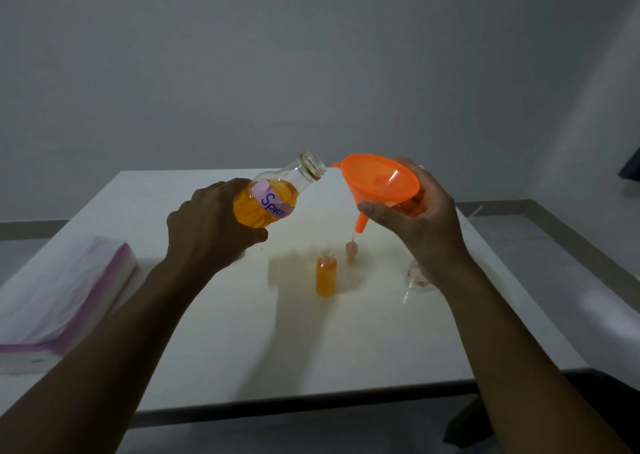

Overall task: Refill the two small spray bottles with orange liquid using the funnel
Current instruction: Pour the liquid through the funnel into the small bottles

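White worktop (242,332) lies under both my arms. My left grip (211,225) wraps the big bottle (273,197). Its long axis tilts up to the right, and the open mouth is just beside the funnel (381,180) rim. My right grip (422,225) curls round the funnel, whose spout slants down-left. The small bottle (326,277) stands full on the worktop, below and left of the spout, nearer my right grip. I cannot tell if a second one hides behind the funnel.
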A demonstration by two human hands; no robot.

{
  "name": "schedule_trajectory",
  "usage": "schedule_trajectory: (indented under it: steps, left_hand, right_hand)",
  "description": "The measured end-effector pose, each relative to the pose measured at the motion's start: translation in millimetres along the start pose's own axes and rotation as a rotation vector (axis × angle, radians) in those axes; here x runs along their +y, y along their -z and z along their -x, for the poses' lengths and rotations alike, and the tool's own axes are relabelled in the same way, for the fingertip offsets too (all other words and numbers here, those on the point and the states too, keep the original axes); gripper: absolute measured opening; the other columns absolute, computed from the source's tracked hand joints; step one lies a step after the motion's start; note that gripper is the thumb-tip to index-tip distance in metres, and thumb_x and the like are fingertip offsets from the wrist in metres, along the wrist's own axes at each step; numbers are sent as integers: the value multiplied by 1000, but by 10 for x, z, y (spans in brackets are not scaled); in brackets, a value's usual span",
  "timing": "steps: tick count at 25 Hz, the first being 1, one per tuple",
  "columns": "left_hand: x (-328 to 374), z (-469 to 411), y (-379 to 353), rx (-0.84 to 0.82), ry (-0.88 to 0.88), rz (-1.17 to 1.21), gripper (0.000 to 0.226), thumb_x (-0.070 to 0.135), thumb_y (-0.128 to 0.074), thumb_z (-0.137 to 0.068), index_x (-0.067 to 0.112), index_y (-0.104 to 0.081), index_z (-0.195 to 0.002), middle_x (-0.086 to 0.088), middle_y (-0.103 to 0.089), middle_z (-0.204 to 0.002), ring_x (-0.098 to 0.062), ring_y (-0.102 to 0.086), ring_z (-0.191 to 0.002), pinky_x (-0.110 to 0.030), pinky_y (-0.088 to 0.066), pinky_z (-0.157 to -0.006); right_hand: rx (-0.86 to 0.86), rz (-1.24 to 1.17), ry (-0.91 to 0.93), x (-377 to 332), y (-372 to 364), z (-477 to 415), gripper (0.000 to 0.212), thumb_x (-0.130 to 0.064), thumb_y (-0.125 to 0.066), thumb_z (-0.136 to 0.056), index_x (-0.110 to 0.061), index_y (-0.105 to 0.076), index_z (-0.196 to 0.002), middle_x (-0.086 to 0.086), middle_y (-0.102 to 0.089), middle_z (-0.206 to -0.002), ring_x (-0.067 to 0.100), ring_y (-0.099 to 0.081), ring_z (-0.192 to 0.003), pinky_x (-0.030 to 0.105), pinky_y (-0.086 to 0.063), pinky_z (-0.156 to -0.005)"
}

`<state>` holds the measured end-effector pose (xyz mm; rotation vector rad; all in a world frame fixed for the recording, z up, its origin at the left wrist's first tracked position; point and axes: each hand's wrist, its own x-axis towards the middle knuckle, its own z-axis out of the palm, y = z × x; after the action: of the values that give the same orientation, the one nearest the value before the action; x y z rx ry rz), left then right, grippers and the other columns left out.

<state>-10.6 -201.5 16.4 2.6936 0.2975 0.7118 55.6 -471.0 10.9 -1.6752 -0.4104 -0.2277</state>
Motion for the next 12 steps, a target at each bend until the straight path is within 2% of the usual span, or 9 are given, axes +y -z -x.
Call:
schedule_trajectory:
  steps: [7, 12]
  left_hand:
    - [581, -57, -235, -16, -104, 79, 73, 38, -88, -62, 22, -59, -127, -10, -70, -109, -33, -65, -90, -42, -53, -72]
    - [874, -119, -399, -29, -150, 78, 74, 37, -89, -61, 22, -59, -127, -11, -70, -108, -34, -65, -91, -40, -51, -71]
  right_hand:
    - [188, 22, -68, 103, 735, -80, 96, -51, -93, -52, -29, -55, -137, -4, -64, -131, 18, -63, -118, 43, -57, -95]
    - [175, 43, -92, 218, 945, -39, 89, -41, -94, -60, -28, -54, -138, -5, -64, -130, 17, -63, -117, 42, -58, -94]
